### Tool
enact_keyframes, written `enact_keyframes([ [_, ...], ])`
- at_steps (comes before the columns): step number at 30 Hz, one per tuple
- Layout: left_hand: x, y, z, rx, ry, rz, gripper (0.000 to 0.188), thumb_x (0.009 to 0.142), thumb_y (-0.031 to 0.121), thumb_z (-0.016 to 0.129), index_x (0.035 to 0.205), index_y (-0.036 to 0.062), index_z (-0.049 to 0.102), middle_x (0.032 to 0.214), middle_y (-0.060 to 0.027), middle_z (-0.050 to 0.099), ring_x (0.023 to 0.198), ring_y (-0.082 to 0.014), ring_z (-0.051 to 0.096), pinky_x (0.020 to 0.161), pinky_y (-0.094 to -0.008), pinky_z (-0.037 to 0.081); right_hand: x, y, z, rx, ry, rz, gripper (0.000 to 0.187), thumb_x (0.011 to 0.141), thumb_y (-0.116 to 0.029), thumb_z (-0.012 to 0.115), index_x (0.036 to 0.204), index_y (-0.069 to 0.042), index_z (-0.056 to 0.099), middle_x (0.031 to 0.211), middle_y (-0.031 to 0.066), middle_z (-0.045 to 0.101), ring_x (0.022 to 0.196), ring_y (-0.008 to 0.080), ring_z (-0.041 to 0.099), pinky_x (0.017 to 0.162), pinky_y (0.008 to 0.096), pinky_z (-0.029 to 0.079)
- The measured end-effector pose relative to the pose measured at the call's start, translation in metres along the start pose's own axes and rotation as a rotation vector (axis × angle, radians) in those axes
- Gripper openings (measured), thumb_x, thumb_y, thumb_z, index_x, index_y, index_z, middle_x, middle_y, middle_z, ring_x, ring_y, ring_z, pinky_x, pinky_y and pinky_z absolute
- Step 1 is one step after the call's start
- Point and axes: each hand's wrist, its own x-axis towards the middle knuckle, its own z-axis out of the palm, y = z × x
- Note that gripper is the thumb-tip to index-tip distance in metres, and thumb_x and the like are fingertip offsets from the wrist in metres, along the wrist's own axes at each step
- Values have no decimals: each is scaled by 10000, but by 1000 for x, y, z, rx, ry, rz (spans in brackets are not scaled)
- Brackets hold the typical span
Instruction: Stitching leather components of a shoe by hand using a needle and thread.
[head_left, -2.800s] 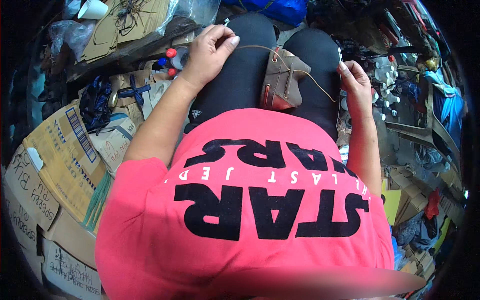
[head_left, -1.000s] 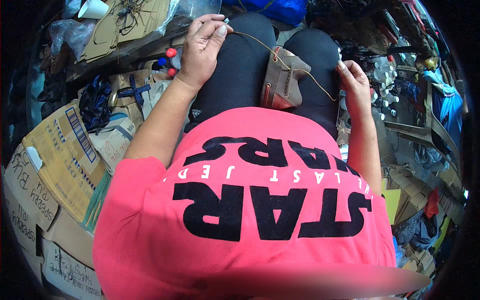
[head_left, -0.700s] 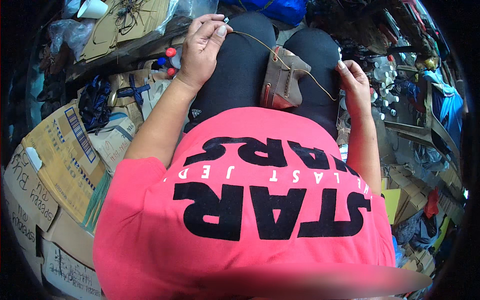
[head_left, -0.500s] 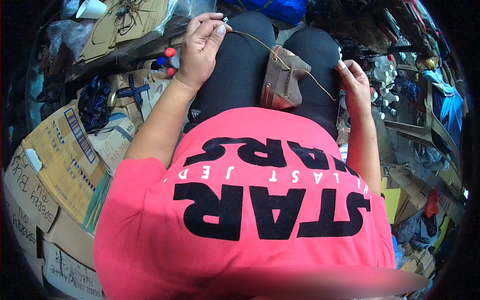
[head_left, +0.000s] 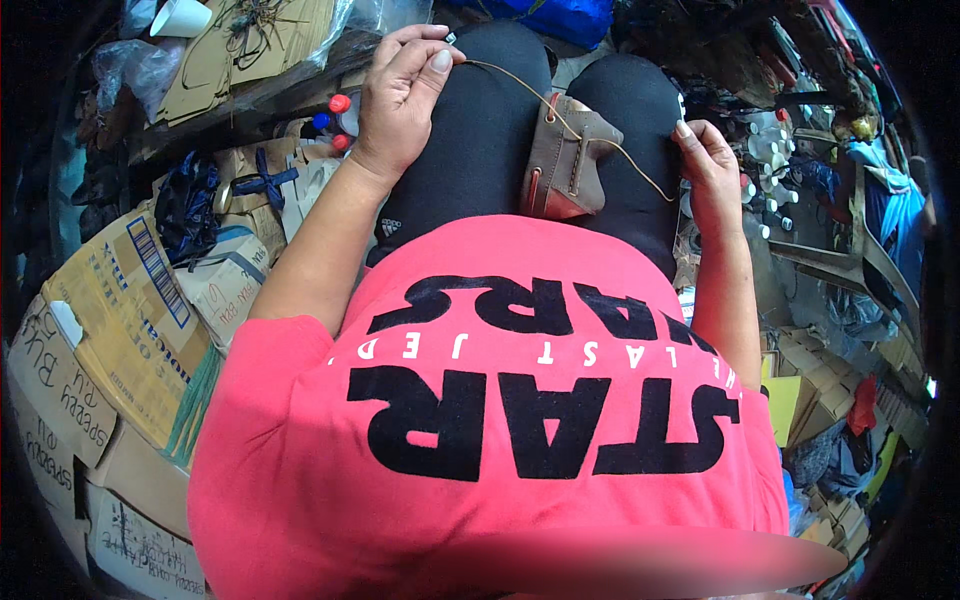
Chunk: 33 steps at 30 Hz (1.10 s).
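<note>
Between the two thighs of the black trousers (head_left: 478,135) lies a brown leather shoe piece (head_left: 555,165). Far up and to the left of it, the left hand (head_left: 405,95) pinches one end of a thin brown lace (head_left: 522,81). To the right of it, the right hand (head_left: 708,165) rests by the knee with its fingers bent; I cannot tell if they hold anything.

Below the shoe piece, the pink shirt (head_left: 485,345) has big black letters and a line of small white ones, all upside down. Left of the piece, the trousers have a small white mark. Much farther left, a yellow-brown cardboard box (head_left: 120,320) has blue print, and a paler box (head_left: 228,285) has red and black handwriting.

Compared with the first picture, the left hand is farther up from the shoe piece, and the lace bends more. The right hand and the shoe piece are in the same spots.
</note>
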Motion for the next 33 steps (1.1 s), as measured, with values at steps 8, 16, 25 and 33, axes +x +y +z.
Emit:
enact_keyframes([
  [8, -1, 0, 1, -6, 13, -1, 216, 959, 212, 555, 928, 50, 695, 1077, -124, 606, 1060, -218, 574, 891, -311, 457, 1, 4, -2, 14, 3, 10, 146, 933, -258, 622, 898, -117, 625, 801, -91, 553, 659, -8, 414, 577, 168, 303],
  [16, -3, -2, 2, -18, 16, 2, 215, 961, 212, 555, 931, 51, 694, 1085, -122, 598, 1048, -215, 577, 890, -309, 457, 0, 0, 4, 1, 30, -4, 161, 930, -259, 630, 863, -113, 617, 744, -99, 506, 619, -2, 368, 550, 186, 270],
  [25, -3, -5, -1, 36, -61, 11, 263, 1000, 207, 488, 1008, 20, 674, 1211, -112, 525, 1022, -140, 571, 829, -251, 510, 0, -1, 3, -2, 39, -7, 170, 928, -263, 632, 862, -107, 616, 741, -97, 504, 620, 2, 366, 554, 191, 269],
  [33, -3, 0, -3, 29, -82, -19, 249, 996, 198, 493, 1001, 30, 677, 1193, -107, 546, 1021, -144, 569, 840, -256, 497, 0, 2, -1, -17, 16, 5, 164, 934, -266, 623, 896, -107, 622, 780, -93, 537, 637, -4, 387, 571, 181, 285],
])
